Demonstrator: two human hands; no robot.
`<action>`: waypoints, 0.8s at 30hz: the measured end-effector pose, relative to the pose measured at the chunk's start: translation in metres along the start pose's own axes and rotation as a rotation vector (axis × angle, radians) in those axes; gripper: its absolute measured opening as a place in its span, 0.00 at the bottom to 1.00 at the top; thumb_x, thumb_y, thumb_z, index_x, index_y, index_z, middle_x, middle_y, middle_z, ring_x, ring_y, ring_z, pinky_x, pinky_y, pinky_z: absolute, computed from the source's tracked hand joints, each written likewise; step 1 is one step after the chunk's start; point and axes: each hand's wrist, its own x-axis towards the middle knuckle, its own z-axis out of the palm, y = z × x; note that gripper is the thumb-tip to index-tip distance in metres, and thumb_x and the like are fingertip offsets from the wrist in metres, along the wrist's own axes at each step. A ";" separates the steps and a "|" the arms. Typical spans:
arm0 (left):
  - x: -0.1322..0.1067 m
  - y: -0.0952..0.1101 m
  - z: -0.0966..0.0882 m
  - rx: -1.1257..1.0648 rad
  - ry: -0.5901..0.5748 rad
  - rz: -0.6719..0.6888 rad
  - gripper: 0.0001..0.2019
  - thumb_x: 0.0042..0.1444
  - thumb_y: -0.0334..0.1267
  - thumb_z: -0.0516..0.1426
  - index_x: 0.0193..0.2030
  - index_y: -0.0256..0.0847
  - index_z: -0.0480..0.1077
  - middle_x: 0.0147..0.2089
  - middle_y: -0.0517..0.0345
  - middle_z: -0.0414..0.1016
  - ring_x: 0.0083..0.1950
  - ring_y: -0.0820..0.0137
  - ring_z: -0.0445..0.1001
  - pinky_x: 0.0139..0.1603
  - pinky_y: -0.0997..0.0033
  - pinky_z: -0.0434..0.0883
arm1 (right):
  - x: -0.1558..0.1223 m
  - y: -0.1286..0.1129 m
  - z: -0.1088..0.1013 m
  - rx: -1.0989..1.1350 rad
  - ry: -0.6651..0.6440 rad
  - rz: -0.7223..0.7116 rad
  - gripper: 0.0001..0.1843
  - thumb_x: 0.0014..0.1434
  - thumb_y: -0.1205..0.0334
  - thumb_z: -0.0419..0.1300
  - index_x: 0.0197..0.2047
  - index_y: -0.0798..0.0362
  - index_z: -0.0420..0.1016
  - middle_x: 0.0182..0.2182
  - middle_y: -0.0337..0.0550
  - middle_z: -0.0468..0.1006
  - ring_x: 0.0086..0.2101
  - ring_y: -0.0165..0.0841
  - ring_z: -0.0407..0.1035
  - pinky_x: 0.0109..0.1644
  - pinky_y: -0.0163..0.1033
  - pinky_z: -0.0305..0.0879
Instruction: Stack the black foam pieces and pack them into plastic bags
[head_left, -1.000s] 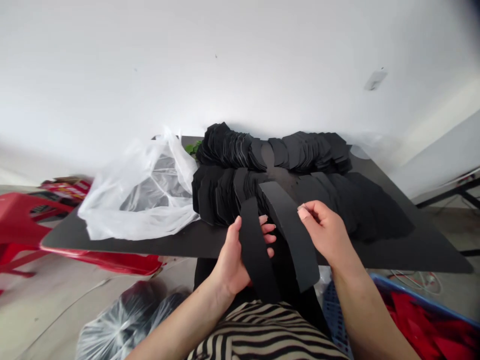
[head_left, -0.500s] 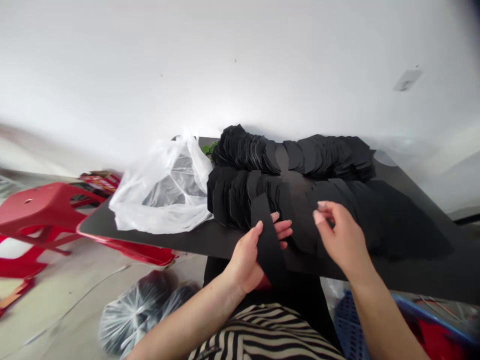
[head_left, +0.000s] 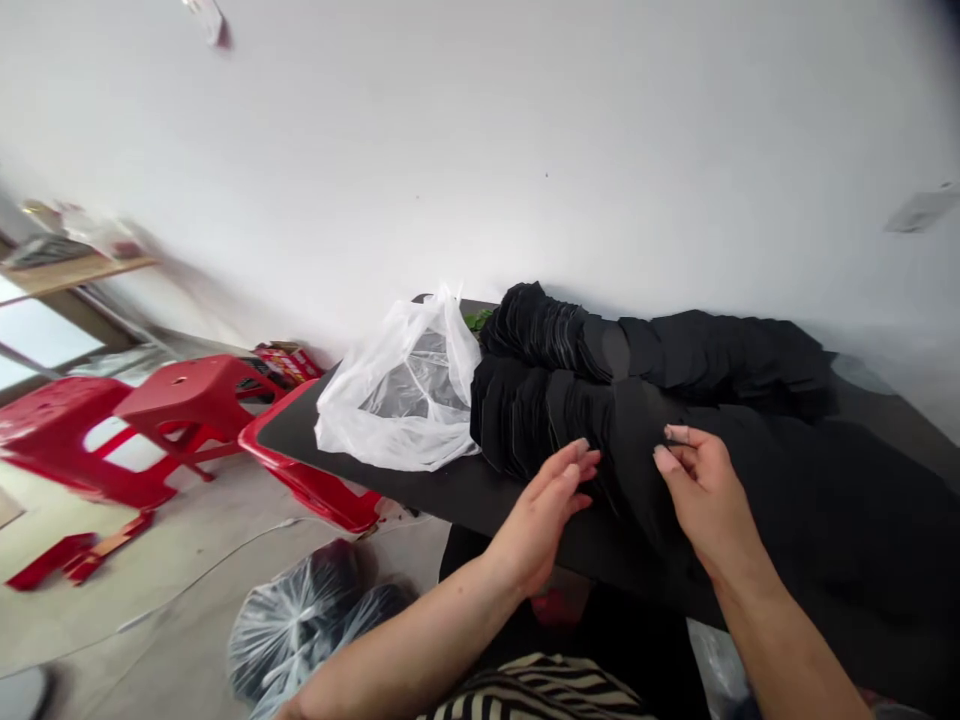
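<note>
My right hand (head_left: pixel 709 490) has thumb and fingertips closed at the edge of a flat black piece (head_left: pixel 637 450), which stands out from the front row. My left hand (head_left: pixel 544 515) is apart from it, to the left, fingers stretched towards the stack and nothing visible in them. Close behind the left hand runs the front row of overlapping black pieces (head_left: pixel 510 415). A second row of black pieces (head_left: pixel 551 325) lies behind it, along the wall. Their material is hard to tell.
An open white plastic bag (head_left: pixel 405 450) sits on the dark table (head_left: pixel 352 485), left of the rows. Red stools (head_left: pixel 180 385) stand at the left. Filled plastic bags (head_left: pixel 292 630) lie on the floor, near a cable (head_left: pixel 202 575).
The black piece has left my left hand, and a piece now stands upright at my right fingertips. The view has swung left, bringing more stools and a shelf into sight.
</note>
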 end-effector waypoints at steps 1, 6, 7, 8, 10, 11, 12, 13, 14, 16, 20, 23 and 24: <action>-0.003 0.002 -0.005 0.015 0.024 0.018 0.21 0.62 0.43 0.58 0.61 0.45 0.70 0.64 0.46 0.68 0.65 0.57 0.65 0.60 0.59 0.61 | 0.010 0.007 0.000 -0.009 0.029 0.004 0.25 0.58 0.48 0.60 0.55 0.50 0.68 0.37 0.46 0.80 0.36 0.39 0.74 0.44 0.46 0.69; -0.020 0.005 -0.026 0.083 0.089 0.100 0.21 0.63 0.43 0.57 0.62 0.46 0.69 0.64 0.46 0.69 0.61 0.60 0.69 0.55 0.63 0.64 | 0.036 0.038 0.014 -0.302 -0.119 -0.027 0.20 0.63 0.54 0.54 0.54 0.54 0.66 0.34 0.45 0.79 0.33 0.36 0.74 0.39 0.41 0.69; -0.024 0.005 -0.030 0.099 0.099 0.107 0.21 0.63 0.43 0.56 0.62 0.46 0.68 0.64 0.46 0.69 0.61 0.60 0.69 0.55 0.64 0.64 | 0.036 0.041 0.018 -0.393 -0.169 -0.061 0.18 0.63 0.56 0.53 0.53 0.54 0.68 0.37 0.47 0.79 0.35 0.37 0.74 0.41 0.42 0.70; -0.028 0.006 -0.035 0.117 0.112 0.113 0.21 0.63 0.43 0.56 0.62 0.46 0.68 0.63 0.47 0.69 0.60 0.61 0.69 0.54 0.64 0.65 | 0.035 0.043 0.021 -0.467 -0.204 -0.101 0.16 0.63 0.58 0.53 0.51 0.55 0.70 0.40 0.50 0.78 0.38 0.38 0.74 0.43 0.43 0.69; -0.036 0.007 -0.044 0.147 0.144 0.125 0.21 0.63 0.43 0.56 0.63 0.46 0.67 0.63 0.47 0.69 0.59 0.62 0.70 0.54 0.65 0.65 | 0.031 0.044 0.027 -0.547 -0.228 -0.166 0.14 0.62 0.61 0.54 0.48 0.55 0.73 0.47 0.55 0.76 0.43 0.42 0.73 0.48 0.46 0.68; -0.039 0.007 -0.048 0.157 0.161 0.131 0.21 0.63 0.43 0.56 0.62 0.46 0.67 0.63 0.48 0.69 0.58 0.63 0.70 0.53 0.65 0.65 | 0.028 0.044 0.029 -0.562 -0.225 -0.184 0.14 0.62 0.61 0.53 0.47 0.56 0.74 0.48 0.57 0.75 0.44 0.44 0.72 0.50 0.48 0.67; -0.043 0.008 -0.053 0.162 0.180 0.138 0.21 0.63 0.43 0.56 0.62 0.47 0.67 0.63 0.48 0.69 0.58 0.63 0.70 0.53 0.66 0.65 | 0.025 0.043 0.031 -0.581 -0.225 -0.202 0.14 0.62 0.62 0.53 0.47 0.57 0.75 0.48 0.58 0.75 0.45 0.45 0.72 0.50 0.49 0.67; -0.046 0.009 -0.057 0.163 0.199 0.144 0.21 0.62 0.44 0.57 0.62 0.47 0.67 0.63 0.49 0.70 0.58 0.64 0.70 0.53 0.67 0.66 | 0.023 0.041 0.031 -0.597 -0.224 -0.219 0.15 0.63 0.62 0.52 0.48 0.57 0.75 0.48 0.58 0.75 0.45 0.46 0.71 0.51 0.51 0.66; -0.049 0.010 -0.060 0.163 0.217 0.151 0.21 0.62 0.44 0.57 0.62 0.47 0.67 0.62 0.49 0.70 0.58 0.64 0.70 0.53 0.67 0.66 | 0.021 0.039 0.031 -0.609 -0.220 -0.234 0.16 0.63 0.63 0.51 0.48 0.58 0.75 0.47 0.59 0.75 0.45 0.46 0.71 0.51 0.52 0.66; -0.056 0.012 -0.066 0.166 0.245 0.167 0.22 0.62 0.44 0.58 0.62 0.46 0.67 0.62 0.49 0.71 0.57 0.65 0.70 0.52 0.68 0.66 | 0.017 0.034 0.029 -0.624 -0.202 -0.260 0.17 0.64 0.63 0.50 0.50 0.59 0.74 0.48 0.59 0.74 0.45 0.47 0.71 0.52 0.53 0.66; -0.069 0.009 -0.081 0.211 0.294 0.203 0.22 0.60 0.45 0.59 0.61 0.45 0.67 0.61 0.49 0.71 0.56 0.65 0.71 0.52 0.69 0.66 | -0.001 0.019 0.020 -0.574 -0.141 -0.353 0.17 0.64 0.62 0.51 0.54 0.56 0.71 0.53 0.56 0.71 0.51 0.45 0.68 0.56 0.51 0.66; -0.078 -0.001 -0.100 0.263 0.339 0.208 0.24 0.58 0.49 0.60 0.60 0.45 0.68 0.60 0.50 0.72 0.55 0.64 0.72 0.51 0.69 0.67 | -0.024 0.007 0.008 -0.377 -0.110 -0.465 0.16 0.65 0.59 0.52 0.53 0.53 0.71 0.55 0.52 0.71 0.55 0.43 0.65 0.60 0.51 0.64; -0.080 -0.005 -0.107 0.280 0.350 0.197 0.25 0.58 0.50 0.60 0.60 0.45 0.68 0.59 0.49 0.73 0.55 0.64 0.72 0.51 0.69 0.67 | -0.032 0.002 0.003 -0.298 -0.112 -0.467 0.15 0.66 0.58 0.52 0.53 0.52 0.71 0.55 0.51 0.71 0.55 0.42 0.66 0.60 0.50 0.65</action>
